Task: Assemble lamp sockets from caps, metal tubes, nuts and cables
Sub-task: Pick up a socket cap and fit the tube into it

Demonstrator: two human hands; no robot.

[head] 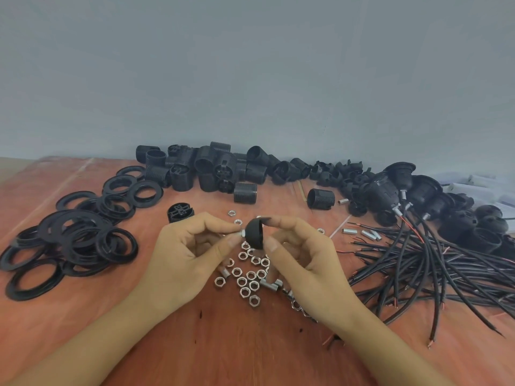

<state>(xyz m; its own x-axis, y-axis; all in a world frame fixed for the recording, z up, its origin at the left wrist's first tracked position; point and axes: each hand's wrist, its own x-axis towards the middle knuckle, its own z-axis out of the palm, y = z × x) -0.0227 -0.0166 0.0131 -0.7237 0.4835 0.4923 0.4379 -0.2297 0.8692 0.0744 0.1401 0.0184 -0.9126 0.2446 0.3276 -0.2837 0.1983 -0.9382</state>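
Above a table (223,344), the right hand (301,263) pinches a black cap (255,234) between thumb and forefinger. The left hand (189,254) pinches a metal tube (242,233) poking from the cap's dome. Loose nuts (248,280) lie just below.

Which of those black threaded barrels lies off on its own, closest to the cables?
The threaded barrel lying on its side, right of the main heap, nearest the cables; the others cluster together further left.

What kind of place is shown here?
Probably a small assembly workbench: heaps of black plastic rings, loose silver metal nuts and a bundle of black cables on a reddish wooden table.
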